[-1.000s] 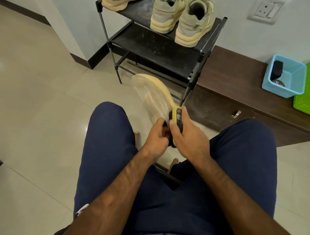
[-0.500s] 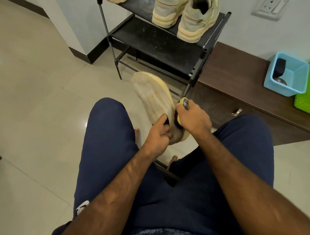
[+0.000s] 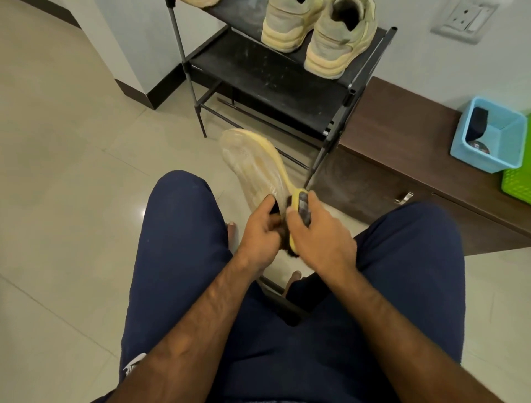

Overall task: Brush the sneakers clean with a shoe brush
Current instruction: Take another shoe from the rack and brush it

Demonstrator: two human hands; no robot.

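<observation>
The sneaker is held above the gap between the knees, sole toward the camera and toe toward the shoe rack. The left hand grips its heel end. The right hand is wrapped round the shoe brush, which sits at the sole edge.

Risk: the toe is unsupported. Heavy strokes may twist the sneaker loose onto the tiled floor, or skid the brush onto the gripping hand.

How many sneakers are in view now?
4: one pale yellow sneaker in the left hand, two on the black metal rack, one cut off at the top edge. More may be hidden.
</observation>
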